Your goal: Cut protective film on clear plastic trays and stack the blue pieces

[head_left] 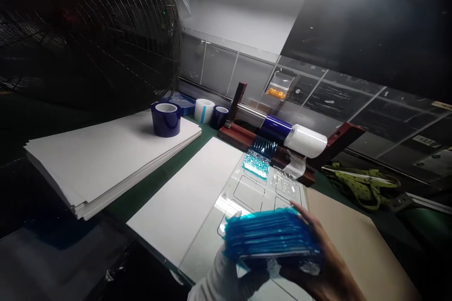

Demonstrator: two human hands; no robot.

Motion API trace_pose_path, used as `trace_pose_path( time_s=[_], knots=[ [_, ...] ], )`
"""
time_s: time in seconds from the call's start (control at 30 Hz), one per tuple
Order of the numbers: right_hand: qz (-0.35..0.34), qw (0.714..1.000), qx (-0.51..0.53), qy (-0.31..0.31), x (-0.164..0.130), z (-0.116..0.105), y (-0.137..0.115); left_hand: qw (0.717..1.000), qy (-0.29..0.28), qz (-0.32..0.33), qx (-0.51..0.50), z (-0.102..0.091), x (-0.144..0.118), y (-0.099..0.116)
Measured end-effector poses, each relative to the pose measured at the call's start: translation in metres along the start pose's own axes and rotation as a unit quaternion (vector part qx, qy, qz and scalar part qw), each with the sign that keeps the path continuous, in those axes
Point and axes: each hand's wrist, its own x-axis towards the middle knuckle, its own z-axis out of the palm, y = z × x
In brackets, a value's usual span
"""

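Note:
A thick stack of blue film-covered pieces (270, 234) is held between my two hands above the glass sheet (208, 249). My left hand (224, 273), in a pale glove, grips the stack's left side and underside. My right hand (326, 256), its fingers bare, wraps around the right side. Some fingers are hidden below the stack. Just beyond it, the glass has black outlined rectangles drawn on it. Blue film (257, 164) and clear film (285, 182) lie over the far end of the glass, hanging from a roll holder (243, 138).
Behind the glass, the holder carries a blue roll (276, 128) and a white roll (306, 140). To the left, a blue tape roll (165, 120) sits on a stack of white sheets (109, 160). A large fan (106, 33) looms upper left. Green straps (367, 186) lie at right.

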Motion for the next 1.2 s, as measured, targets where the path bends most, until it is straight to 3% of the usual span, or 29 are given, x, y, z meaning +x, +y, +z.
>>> trace_pose_path(
  time_s=[0.07,0.1,0.17,0.23,0.33,0.43,0.5,0.6,0.7,0.8,0.9,1.0,1.1,1.2],
  knots=[
    [-0.057,0.993,-0.104,-0.016,0.01,-0.015,0.0,0.999,-0.012,-0.01,0.033,0.0,0.008,0.01],
    [-0.079,0.986,-0.147,-0.026,0.015,-0.016,0.0,0.998,-0.017,-0.045,0.05,-0.003,0.01,0.015],
    [-0.095,0.972,-0.207,-0.054,0.025,-0.009,0.003,0.996,-0.017,-0.075,0.043,-0.013,0.01,0.02],
    [-0.087,0.96,-0.245,-0.1,0.033,0.004,0.007,0.997,0.023,-0.057,0.038,-0.02,0.006,0.013],
    [-0.078,0.945,-0.256,-0.187,0.044,0.022,0.008,0.997,0.052,-0.029,0.054,-0.022,0.001,-0.008],
    [-0.057,0.938,-0.23,-0.252,0.05,0.031,0.004,0.997,0.024,-0.059,0.047,-0.019,0.004,-0.024],
    [-0.033,0.941,-0.209,-0.265,0.052,0.031,0.0,0.994,-0.004,-0.098,0.044,-0.016,0.01,-0.023],
    [-0.001,0.961,-0.132,-0.243,0.048,0.02,0.001,0.99,-0.041,-0.136,-0.014,-0.006,0.025,-0.007],
    [0.056,0.982,0.04,-0.177,0.038,0.002,0.014,0.978,-0.068,-0.126,-0.151,0.007,0.041,0.013],
    [0.099,0.967,0.204,-0.112,0.02,-0.005,0.04,0.974,-0.073,-0.082,-0.196,0.014,0.049,0.023],
    [0.119,0.966,0.215,-0.075,-0.006,0.012,0.068,0.981,-0.092,-0.06,-0.16,0.016,0.044,0.021],
    [0.182,0.959,0.218,-0.011,-0.031,0.045,0.085,0.982,-0.091,-0.08,-0.142,0.021,0.039,0.014],
    [0.222,0.934,0.279,0.031,-0.046,0.073,0.084,0.988,-0.064,-0.086,-0.106,0.027,0.039,0.009],
    [0.25,0.917,0.31,0.029,-0.051,0.078,0.073,0.991,-0.063,-0.093,-0.069,0.027,0.04,0.006]
  ],
)
